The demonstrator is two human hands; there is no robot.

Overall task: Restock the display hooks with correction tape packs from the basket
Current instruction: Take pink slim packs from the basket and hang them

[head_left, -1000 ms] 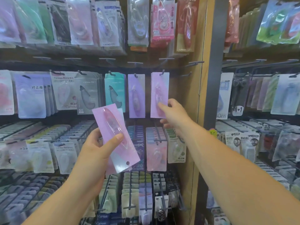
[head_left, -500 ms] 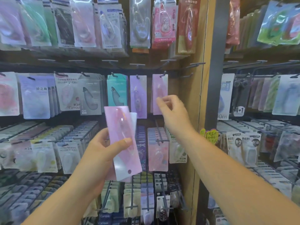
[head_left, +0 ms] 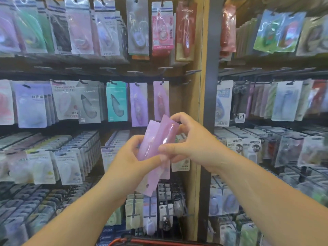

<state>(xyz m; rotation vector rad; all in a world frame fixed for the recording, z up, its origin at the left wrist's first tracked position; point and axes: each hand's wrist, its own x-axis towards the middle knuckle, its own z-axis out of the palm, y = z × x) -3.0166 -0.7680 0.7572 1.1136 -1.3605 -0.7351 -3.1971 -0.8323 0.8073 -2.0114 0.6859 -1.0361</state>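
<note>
Both hands meet in front of the display at chest height. My left hand [head_left: 131,157] grips a small stack of pink correction tape packs [head_left: 150,144], held upside down with the hang holes at the bottom. My right hand [head_left: 186,139] pinches the front pink pack [head_left: 167,134] of that stack between thumb and fingers. Above them a single pink pack [head_left: 160,100] hangs on a display hook [head_left: 162,81], beside a purple pack [head_left: 138,103]. The red rim of the basket [head_left: 134,241] shows at the bottom edge.
Rows of hooks full of packaged correction tapes fill the wall at left and right. A wooden upright [head_left: 198,86] and a dark post [head_left: 211,86] split the two display sections. Bare hooks [head_left: 192,71] jut out above the pink pack.
My right hand left the hanging pink pack, came down and took hold of the front pack in my left hand. My left hand moved right and up with the stack.
</note>
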